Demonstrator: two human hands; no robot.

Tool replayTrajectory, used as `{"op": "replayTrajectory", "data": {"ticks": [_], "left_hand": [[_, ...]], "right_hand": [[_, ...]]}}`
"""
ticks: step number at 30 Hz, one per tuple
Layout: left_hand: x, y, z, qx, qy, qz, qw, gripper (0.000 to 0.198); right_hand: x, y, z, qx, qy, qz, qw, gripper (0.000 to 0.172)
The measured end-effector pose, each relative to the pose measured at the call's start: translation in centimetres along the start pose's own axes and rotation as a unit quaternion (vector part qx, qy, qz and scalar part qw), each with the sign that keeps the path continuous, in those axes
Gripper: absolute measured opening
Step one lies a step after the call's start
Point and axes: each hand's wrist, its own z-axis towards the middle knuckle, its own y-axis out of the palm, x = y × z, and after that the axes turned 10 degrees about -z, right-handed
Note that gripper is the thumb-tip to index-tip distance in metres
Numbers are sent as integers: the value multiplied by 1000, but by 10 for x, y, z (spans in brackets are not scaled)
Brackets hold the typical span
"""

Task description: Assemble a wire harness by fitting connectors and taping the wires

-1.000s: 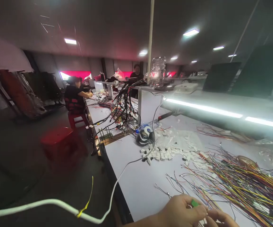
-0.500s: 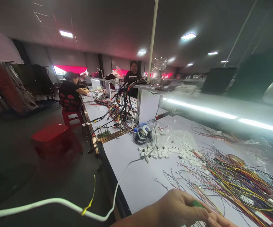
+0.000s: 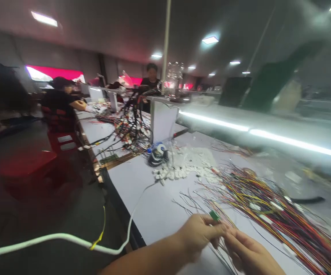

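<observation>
Green connector (image 3: pixel 213 215) is pinched by left hand (image 3: pixel 195 233) near table edge (image 3: pixel 121 204); right hand (image 3: pixel 248 248), now more visible, joins in, grasp unclear.

The hands (image 3: pixel 197 232) are bare; the left forearm (image 3: pixel 154 255), likewise bare.

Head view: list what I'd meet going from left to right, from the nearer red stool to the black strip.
Nearer red stool, yellow tie, black roll, left hand with a green piece in its grip, right hand, black strip.
</observation>
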Motion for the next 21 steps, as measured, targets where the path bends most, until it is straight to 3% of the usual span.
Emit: {"op": "replayTrajectory", "data": {"ticks": [5, 7, 9, 11, 13, 16, 19, 21], "left_hand": [[14, 2, 2, -10, -39, 24, 999, 31], [17, -1, 10, -21, -64, 13, 998, 23], [17, -1, 17, 15, -77, -10, 997, 14], [17, 0, 22, 50, -93, -30, 994, 7], [18, 3, 25, 75, -108, -44, 990, 14], [18, 8, 26, 100, -124, -59, 986, 21], [18, 10, 28, 114, -126, -69, 983, 24], [17, 11, 29, 123, -128, -74, 981, 24]], "right_hand": [[-13, -24, -40, 34, -53, -212, 975, 29], [-12, -48, -63, 99, -79, -287, 949, 25], [-6, -75, -94, 187, -104, -326, 921, 29], [3, -96, -134, 232, -105, -360, 897, 26], [12, -106, -174, 223, -91, -404, 883, 19], [27, -102, -222, 138, -68, -461, 874, 16], [51, -88, -245, 65, -70, -508, 856, 26], [68, -82, -247, 63, -93, -534, 838, 31]]}}
